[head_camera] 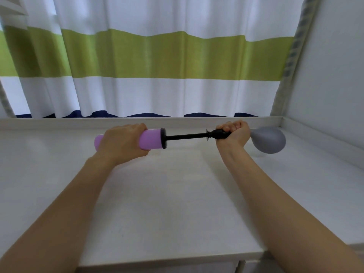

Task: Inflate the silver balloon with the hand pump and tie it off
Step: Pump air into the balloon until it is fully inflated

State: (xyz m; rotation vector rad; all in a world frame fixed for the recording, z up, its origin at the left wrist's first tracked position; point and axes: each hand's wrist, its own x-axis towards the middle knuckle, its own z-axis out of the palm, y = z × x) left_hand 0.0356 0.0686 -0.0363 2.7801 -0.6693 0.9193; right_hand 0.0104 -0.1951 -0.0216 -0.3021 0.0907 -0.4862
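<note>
Left hand [123, 141]: I grip the purple hand pump [151, 139] barrel.
Right hand [234, 133]: closed over nozzle and balloon neck.
Silver balloon [268, 139]: just beyond, above the white table [157, 203].
Progress: partly inflated; more pumping and tying remain.

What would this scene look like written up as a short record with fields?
setting: white table, striped curtain behind
left hand: wrapped around the purple pump barrel
right hand: fist closed on the pump's black nozzle end, at the balloon's neck
pump rod: drawn out, black shaft showing
silver balloon: partly inflated, small, on the nozzle
knot: not tied yet
</note>
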